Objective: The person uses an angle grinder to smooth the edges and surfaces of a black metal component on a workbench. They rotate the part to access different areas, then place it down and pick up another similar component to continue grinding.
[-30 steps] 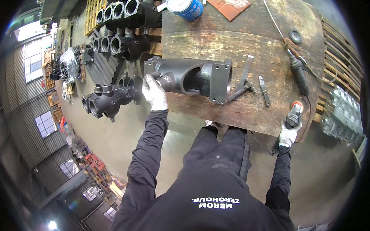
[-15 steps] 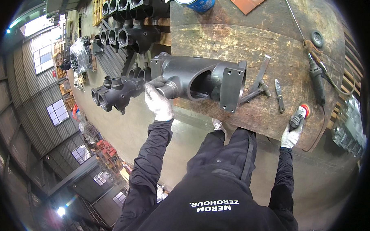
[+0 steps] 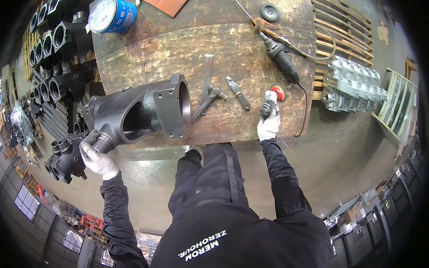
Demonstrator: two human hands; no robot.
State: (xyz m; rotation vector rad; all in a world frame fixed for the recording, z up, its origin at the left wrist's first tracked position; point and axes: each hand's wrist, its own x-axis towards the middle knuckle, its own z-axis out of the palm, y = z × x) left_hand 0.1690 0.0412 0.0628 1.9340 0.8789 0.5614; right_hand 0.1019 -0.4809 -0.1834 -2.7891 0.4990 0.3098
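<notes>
A large dark metal casting (image 3: 145, 108) lies along the table's near left side, with a wide oval opening and a flat drilled plate at its right end. My left hand (image 3: 100, 159), in a white glove, is closed round the short pipe stub (image 3: 104, 142) that sticks out of its near side. At the right, my gloved right hand (image 3: 269, 127) grips a small hand-held sander (image 3: 269, 103) with a red round pad, low over the table top. Between them lie a hammer (image 3: 208, 104), a flat metal bar (image 3: 208, 73) and a putty knife (image 3: 238, 92).
On the worn wooden table (image 3: 173, 48) are a blue can (image 3: 112, 15), a reddish-brown sheet (image 3: 169, 1), an angle grinder (image 3: 281, 58) with its cable, and a small wheel (image 3: 270, 12). Dark castings (image 3: 64, 83) stand left; silvery castings (image 3: 352, 85) and a wooden pallet (image 3: 343, 21) are right.
The whole view has swung to the right, so the table and tools appear farther left. Both hands keep their holds, the left on the pipe stub and the right on the sander.
</notes>
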